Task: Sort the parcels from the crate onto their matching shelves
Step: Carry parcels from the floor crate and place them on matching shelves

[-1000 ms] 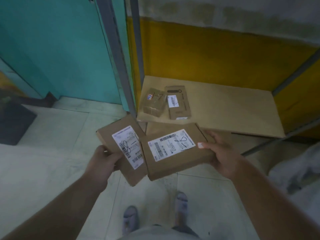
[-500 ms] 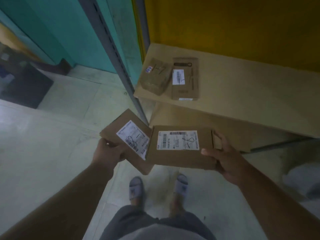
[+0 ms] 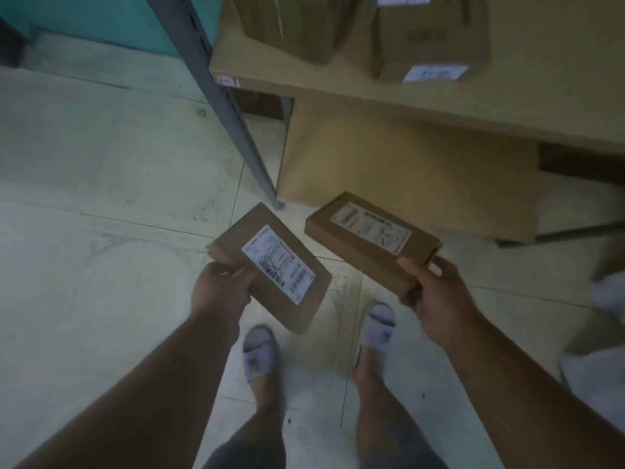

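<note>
The person stood over a pale tiled floor with 2 flat brown parcels, 1 in each hand, held apart above the feet. The left hand gripped the left parcel by its near-left corner, thumb on top beside the white label and the fingers curled under it; that parcel sat tilted, its far end pointing down toward the left slipper. The right hand held the right parcel by its near end, thumb pressed on the top face and fingers wrapped beneath, the box angled up toward the lower shelf. Its label carried a barcode and a handwritten mark too blurred to read. Above, the upper shelf bore 2 more brown parcels, side by side at the top edge of the view. A grey metal upright ran down the left front corner of the rack, with a teal wall behind it.
</note>
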Demonstrator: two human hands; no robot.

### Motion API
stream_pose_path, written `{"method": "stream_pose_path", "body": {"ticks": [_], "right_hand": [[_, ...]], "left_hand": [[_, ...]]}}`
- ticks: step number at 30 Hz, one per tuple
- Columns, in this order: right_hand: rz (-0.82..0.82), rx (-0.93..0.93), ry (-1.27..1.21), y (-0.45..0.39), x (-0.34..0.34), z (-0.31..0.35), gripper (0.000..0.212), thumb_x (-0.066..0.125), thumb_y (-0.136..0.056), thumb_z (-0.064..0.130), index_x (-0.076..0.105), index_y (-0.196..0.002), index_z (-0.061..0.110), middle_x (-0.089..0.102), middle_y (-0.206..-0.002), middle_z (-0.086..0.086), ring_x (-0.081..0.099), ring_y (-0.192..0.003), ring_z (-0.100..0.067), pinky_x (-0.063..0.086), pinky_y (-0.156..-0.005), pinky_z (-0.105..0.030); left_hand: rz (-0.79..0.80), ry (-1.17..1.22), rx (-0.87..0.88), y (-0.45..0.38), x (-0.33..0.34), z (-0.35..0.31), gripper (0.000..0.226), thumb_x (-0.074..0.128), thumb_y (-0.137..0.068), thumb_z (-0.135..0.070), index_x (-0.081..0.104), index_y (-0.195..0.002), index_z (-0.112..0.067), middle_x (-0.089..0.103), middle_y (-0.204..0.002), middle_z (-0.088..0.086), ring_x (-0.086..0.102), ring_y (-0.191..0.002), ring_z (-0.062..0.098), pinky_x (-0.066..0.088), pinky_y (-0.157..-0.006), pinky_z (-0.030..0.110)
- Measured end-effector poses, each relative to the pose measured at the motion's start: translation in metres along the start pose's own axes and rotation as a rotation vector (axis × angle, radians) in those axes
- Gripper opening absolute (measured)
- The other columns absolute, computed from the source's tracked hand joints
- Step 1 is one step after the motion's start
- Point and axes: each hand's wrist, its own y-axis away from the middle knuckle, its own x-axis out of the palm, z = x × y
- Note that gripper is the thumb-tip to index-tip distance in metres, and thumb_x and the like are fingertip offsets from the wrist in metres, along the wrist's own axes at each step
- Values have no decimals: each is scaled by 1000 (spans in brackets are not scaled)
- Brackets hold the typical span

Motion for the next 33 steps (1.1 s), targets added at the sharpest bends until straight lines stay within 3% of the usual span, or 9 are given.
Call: {"method": "stream_pose_path", "body": {"ticks": [3, 6, 13, 16, 20, 23, 27, 30, 33], "right_hand": [[15, -60, -37, -57, 6, -8, 70, 77, -81, 5, 44, -133, 38, 69, -116, -6, 71, -98, -33, 60, -76, -51], [31, -65, -93, -106, 4, -8, 75, 77, -78, 1, 45, -132, 41, 66, -122, -8, 68, -105, -37, 58, -81, -55], [-57, -91, -236, -189, -12, -6, 95, 82, -72, 4, 33, -142, 46, 66, -122, -12, 69, -106, -32, 54, -93, -54], [-99, -111, -355, -216, -13, 3, 111, 87, -61, 7, 28, -144, 51, 66, -122, -13, 69, -107, -30, 53, -96, -53], [-59, -216, -424, -253, -5, 8, 80, 81, -74, -1, 43, -132, 39, 69, -121, -13, 70, -102, -32, 56, -90, -54], [-10, -302, -429, -280, 7, 6, 72, 79, -75, -5, 50, -130, 31, 75, -105, -4, 72, -88, -26, 52, -92, -59], [-7, -367, -435, -311, 21, 7, 77, 82, -70, -4, 47, -131, 27, 71, -113, -8, 74, -91, -28, 55, -86, -59], [-53, -317, -468, -329, 31, 9, 61, 75, -80, -3, 48, -129, 23, 69, -110, -12, 73, -91, -29, 60, -76, -45], [-23, -252, -508, -344, 35, 9, 50, 73, -83, -1, 53, -126, 14, 72, -110, -17, 73, -93, -32, 60, -74, -44]], "left_hand": [[-54, 38, 24, -46, 40, 17, 49, 77, -76, -8, 54, -117, -20, 67, -96, 6, 69, -82, 25, 62, -78, 43], [-53, 159, 53, -81, 82, 33, 78, 75, -78, -3, 38, -142, -28, 63, -105, 0, 68, -91, 24, 62, -77, 43], [-172, 349, -11, -132, 163, 42, 36, 72, -82, -17, 61, -116, -15, 71, -108, 10, 75, -87, 25, 64, -70, 39], [-203, 292, -52, -145, 188, 34, 44, 71, -79, -26, 65, -119, -9, 69, -116, 19, 69, -107, 36, 56, -91, 53], [-129, 426, -54, -175, 218, 26, 54, 74, -86, -16, 53, -135, -19, 66, -109, 10, 68, -97, 26, 59, -81, 36], [51, 442, -10, -199, 238, 29, 69, 75, -82, -6, 45, -141, -25, 67, -108, 8, 70, -95, 25, 60, -88, 42], [173, 450, -5, -230, 255, 30, 35, 74, -85, -6, 64, -117, -15, 75, -102, 11, 74, -91, 26, 61, -86, 42], [239, 469, 37, -248, 269, 29, 34, 70, -90, -13, 61, -123, -11, 71, -105, 7, 71, -90, 20, 60, -81, 36], [237, 493, 74, -255, 277, 20, 26, 74, -88, -23, 66, -113, -25, 68, -103, -1, 66, -94, 15, 56, -79, 29]]}}
